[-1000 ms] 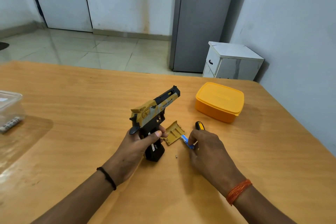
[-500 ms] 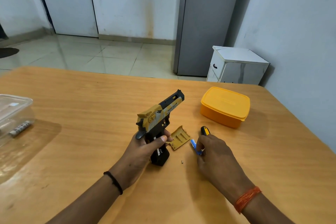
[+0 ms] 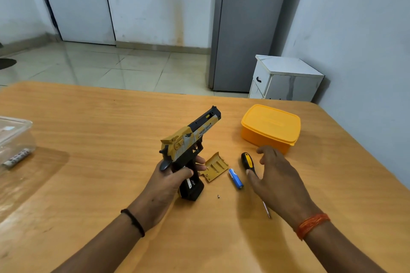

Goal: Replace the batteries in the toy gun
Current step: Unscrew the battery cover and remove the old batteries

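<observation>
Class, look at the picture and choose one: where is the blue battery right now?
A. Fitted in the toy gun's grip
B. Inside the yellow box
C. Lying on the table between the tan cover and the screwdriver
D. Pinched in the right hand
C: the blue battery lies bare on the table, with the tan cover on one side, the screwdriver on the other, and the open right hand not touching it.

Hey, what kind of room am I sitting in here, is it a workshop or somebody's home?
Most likely a room in a home, perhaps by the kitchen: a tall grey fridge stands against the wall, a small white cabinet sits beside it, and the floor is tiled. No workshop benches show.
</observation>
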